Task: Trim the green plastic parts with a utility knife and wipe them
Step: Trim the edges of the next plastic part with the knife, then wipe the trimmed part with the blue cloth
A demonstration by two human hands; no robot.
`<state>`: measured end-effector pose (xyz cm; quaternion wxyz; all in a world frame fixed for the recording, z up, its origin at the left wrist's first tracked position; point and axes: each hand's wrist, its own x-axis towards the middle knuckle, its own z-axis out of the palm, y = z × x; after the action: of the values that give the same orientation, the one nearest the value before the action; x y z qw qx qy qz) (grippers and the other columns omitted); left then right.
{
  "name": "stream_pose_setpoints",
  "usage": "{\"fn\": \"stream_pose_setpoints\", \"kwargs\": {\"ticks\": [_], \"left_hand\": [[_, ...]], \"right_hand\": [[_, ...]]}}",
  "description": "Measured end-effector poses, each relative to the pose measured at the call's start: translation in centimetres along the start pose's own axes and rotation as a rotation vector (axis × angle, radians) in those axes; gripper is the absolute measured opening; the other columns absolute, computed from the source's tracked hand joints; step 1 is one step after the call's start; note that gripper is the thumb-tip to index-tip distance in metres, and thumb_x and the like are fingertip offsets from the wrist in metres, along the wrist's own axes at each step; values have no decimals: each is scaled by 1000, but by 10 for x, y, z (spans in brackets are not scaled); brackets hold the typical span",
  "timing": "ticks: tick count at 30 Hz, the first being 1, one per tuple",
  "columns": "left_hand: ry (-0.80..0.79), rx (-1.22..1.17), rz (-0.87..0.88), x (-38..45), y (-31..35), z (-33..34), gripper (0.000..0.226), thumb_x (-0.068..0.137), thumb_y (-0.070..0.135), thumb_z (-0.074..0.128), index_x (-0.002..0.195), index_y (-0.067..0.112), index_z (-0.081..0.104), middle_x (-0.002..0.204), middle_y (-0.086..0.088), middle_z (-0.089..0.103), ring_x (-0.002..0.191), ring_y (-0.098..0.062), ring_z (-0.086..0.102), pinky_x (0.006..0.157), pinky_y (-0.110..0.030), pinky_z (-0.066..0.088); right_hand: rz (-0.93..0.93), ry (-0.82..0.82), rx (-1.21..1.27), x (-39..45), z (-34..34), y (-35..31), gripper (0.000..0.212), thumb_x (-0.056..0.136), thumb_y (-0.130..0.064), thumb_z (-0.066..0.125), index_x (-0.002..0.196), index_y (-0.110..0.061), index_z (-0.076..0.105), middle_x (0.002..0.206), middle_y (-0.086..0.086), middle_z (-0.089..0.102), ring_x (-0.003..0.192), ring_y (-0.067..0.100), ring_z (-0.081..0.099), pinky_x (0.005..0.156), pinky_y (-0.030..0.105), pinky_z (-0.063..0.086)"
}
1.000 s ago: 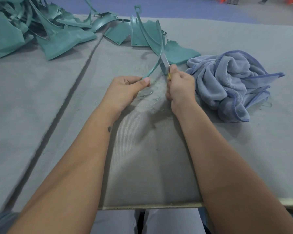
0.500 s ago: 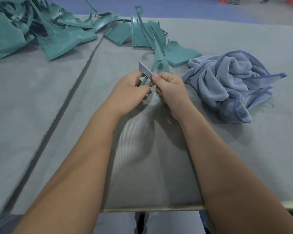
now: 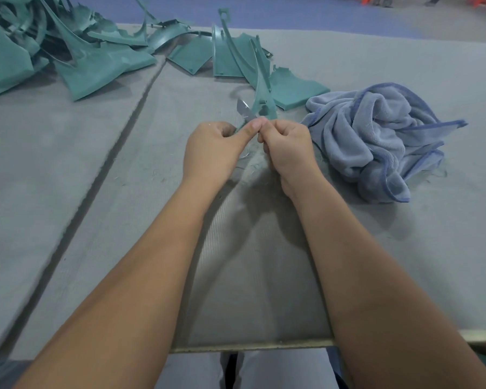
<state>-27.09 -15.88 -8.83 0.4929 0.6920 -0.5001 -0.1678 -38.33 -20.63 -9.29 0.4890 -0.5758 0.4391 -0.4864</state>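
Left hand (image 3: pixel 212 148) pinches curved green plastic part (image 3: pixel 260 88); right hand (image 3: pixel 285 147) grips grey utility-knife blade (image 3: pixel 244 109), fingers curled tight.

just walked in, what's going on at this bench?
A person is trimming a green plastic part by hand. The left hand grips its lower end while the right hand holds a utility knife, its blade against the part's edge. More green parts are heaped at the far left of the grey table, and a crumpled blue cloth lies to the right, untouched.
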Motion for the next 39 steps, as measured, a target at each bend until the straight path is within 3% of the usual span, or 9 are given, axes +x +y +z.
{"fn": "stream_pose_setpoints", "kwargs": {"ticks": [3, 8, 15, 21, 24, 29, 32, 36, 39], "left_hand": [[30, 171, 66, -4, -3, -7, 65, 85, 60, 58, 51, 14, 27, 40, 3, 27, 40, -13, 25, 43, -29, 16], [54, 308, 165, -8, -7, -20, 60, 89, 61, 48, 57, 11, 36, 45, 0, 32, 45, -15, 33, 47, -32, 23], [24, 436, 302, -8, -6, -18, 51, 97, 49, 45, 56, 19, 35, 50, 2, 39, 49, -13, 38, 46, -30, 23], [38, 391, 300, -10, -7, -22, 53, 97, 46, 47, 55, 17, 32, 47, 1, 33, 47, -15, 35, 47, -31, 20], [84, 314, 192, -5, -10, -25, 47, 97, 46, 46, 66, 13, 57, 48, 2, 38, 50, -18, 40, 48, -32, 26], [208, 153, -22, 7, -19, -36, 43, 99, 43, 44, 91, 8, 69, 52, 2, 39, 52, -19, 40, 50, -33, 27], [255, 45, -97, 9, -22, -43, 36, 99, 41, 44, 94, 19, 72, 53, 6, 41, 54, -14, 41, 54, -31, 30], [239, 31, -70, 7, -23, -43, 39, 99, 40, 46, 91, 12, 71, 53, 3, 40, 56, -20, 40, 59, -31, 32], [200, 113, -14, 4, -22, -38, 46, 99, 42, 45, 88, 2, 65, 52, 0, 35, 53, -22, 35, 54, -32, 26]], "right_hand": [[87, 66, 133, 6, -4, -1, 43, 94, -26, 58, 53, -19, 48, 43, -5, 32, 41, 10, 23, 43, 25, 20], [181, 180, 263, 10, -4, -5, 41, 97, -25, 54, 58, -16, 46, 41, -7, 31, 33, 8, 20, 38, 19, 18], [-38, 1, 75, -1, -9, -7, 41, 93, -27, 61, 54, -18, 52, 42, -8, 37, 39, 6, 28, 41, 20, 25], [10, 284, 26, 9, -15, -3, 39, 97, -25, 55, 60, -12, 46, 61, 8, 39, 59, 19, 32, 57, 33, 27], [2, 377, 113, 10, -23, -5, 27, 96, -19, 52, 69, -18, 50, 64, 2, 47, 61, 14, 39, 62, 35, 35], [-165, 262, -560, 0, -26, -7, 31, 94, -23, 50, 63, -18, 45, 65, -4, 43, 71, 20, 40, 65, 33, 31], [-347, 265, -945, -10, -19, -10, 32, 96, -27, 48, 75, -9, 65, 86, 5, 55, 86, 28, 45, 74, 34, 26], [-510, 456, -745, -16, -23, -22, 25, 98, -17, 44, 93, -4, 65, 66, 13, 60, 65, 36, 54, 72, 42, 40], [-471, 625, -787, -13, -38, -28, 26, 97, -22, 42, 97, -10, 66, 83, 10, 62, 84, 32, 56, 80, 38, 35]]}}
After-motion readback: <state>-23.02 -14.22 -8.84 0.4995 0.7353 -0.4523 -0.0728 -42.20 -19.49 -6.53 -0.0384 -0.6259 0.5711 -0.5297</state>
